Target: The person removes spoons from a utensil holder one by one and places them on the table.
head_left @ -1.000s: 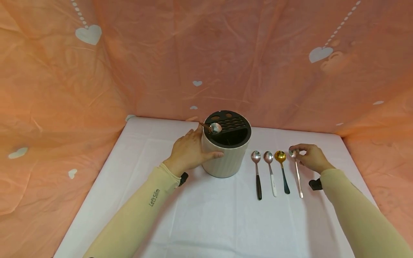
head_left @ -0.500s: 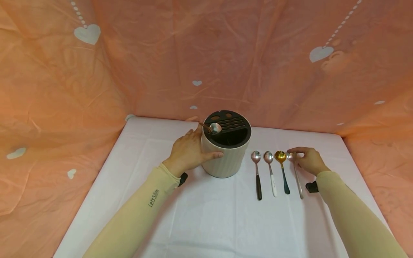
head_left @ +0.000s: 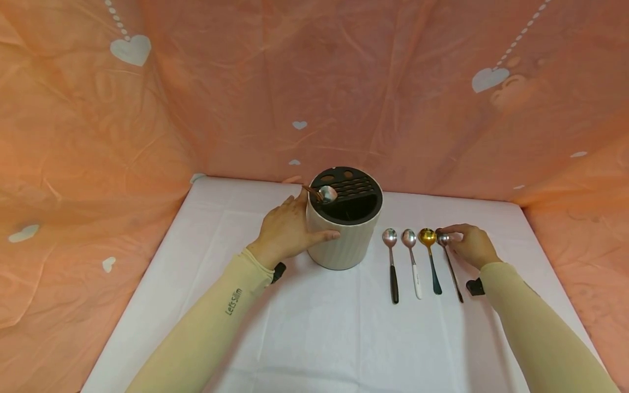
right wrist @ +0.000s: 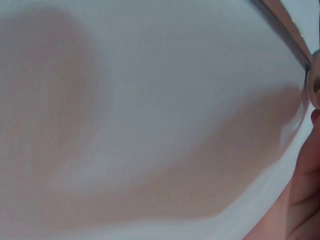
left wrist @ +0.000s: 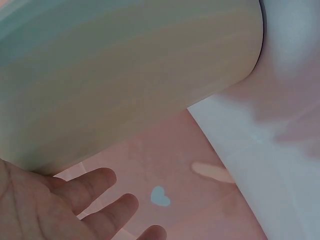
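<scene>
My left hand lies against the left side of a ribbed cream utensil holder, thumb across its front. In the left wrist view its other fingers stretch out, loosely spread beside the holder wall. Over the holder's black slotted lid shows a spoon with a brownish handle. At the right, my right hand pinches a silver spoon by its bowl. Its handle slants towards the front edge. The right wrist view catches only part of this spoon and some fingers at its edge.
Left of the held spoon lie a gold spoon with a dark green handle, a white-handled spoon and a black-handled spoon. They rest on a white-covered table. An orange-pink curtain encloses the back and sides.
My right hand has shifted slightly left with the spoon's bowl, bringing it beside the gold spoon. The spoon has turned, its handle now looking thinner and darker. The left hand has stayed put.
</scene>
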{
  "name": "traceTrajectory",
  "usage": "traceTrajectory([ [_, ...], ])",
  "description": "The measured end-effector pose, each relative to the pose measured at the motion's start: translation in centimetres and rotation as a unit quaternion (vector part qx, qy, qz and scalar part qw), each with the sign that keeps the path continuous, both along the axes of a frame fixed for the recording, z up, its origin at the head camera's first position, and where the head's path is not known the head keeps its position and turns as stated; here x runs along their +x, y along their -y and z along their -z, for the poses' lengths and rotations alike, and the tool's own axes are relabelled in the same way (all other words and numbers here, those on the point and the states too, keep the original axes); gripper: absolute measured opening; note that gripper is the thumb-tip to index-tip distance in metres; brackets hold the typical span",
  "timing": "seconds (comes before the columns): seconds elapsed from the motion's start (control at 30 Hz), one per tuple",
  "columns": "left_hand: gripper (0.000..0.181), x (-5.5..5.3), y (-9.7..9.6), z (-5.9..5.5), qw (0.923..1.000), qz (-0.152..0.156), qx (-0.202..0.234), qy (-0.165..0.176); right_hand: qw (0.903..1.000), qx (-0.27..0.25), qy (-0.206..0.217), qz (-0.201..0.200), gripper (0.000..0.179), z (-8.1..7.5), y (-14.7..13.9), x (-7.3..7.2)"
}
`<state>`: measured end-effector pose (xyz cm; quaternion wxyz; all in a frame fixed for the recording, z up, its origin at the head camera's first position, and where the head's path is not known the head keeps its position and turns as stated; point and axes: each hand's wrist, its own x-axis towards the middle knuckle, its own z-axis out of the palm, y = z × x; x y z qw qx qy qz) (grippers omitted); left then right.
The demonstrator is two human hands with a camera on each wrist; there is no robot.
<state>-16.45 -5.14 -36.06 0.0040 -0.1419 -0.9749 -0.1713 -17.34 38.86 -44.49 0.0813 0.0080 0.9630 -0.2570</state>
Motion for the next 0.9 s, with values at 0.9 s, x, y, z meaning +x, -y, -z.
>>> traceTrajectory([
  [0.9,0.129,-0.1,0.0,-0.1,1.0000,0.001,0.008,0.003,0.9974,-0.013,-0.070,-0.011,0.031,-4.6,0.0,1.0],
])
